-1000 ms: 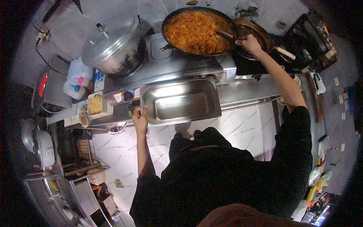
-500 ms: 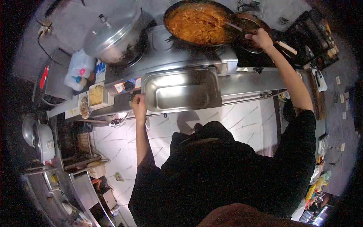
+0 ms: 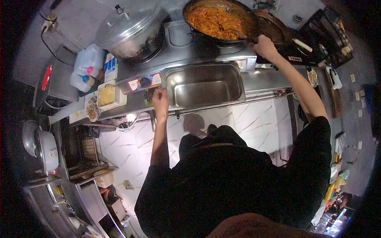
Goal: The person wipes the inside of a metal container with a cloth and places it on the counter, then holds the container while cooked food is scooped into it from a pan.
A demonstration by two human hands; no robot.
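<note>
My left hand (image 3: pixel 160 101) is closed on the left rim of a deep rectangular steel pan (image 3: pixel 202 101). The pan is bare inside and sits at the front edge of the stove, below the wok. My right hand (image 3: pixel 264 48) is wrapped around the handle of a metal cooking utensil (image 3: pixel 240 34). Its far end dips into orange-brown shredded food (image 3: pixel 216 22) in a large black wok (image 3: pixel 248 20), near the right side, so its head is hidden. The food is heaped to the left, with dark wok surface showing at the right.
A big lidded pressure cooker (image 3: pixel 135 39) stands left of the wok. A dark pan (image 3: pixel 274 27) with a pale handle (image 3: pixel 302 45) lies to the right. Plastic jugs (image 3: pixel 88 63), a white tub of yellowish food (image 3: pixel 108 95) and a stove knob (image 3: pixel 145 82) are at left.
The utensil in my right hand has moved toward the wok's near right side, and the food lies more to the left. My left hand and the steel pan appear shifted right with the view.
</note>
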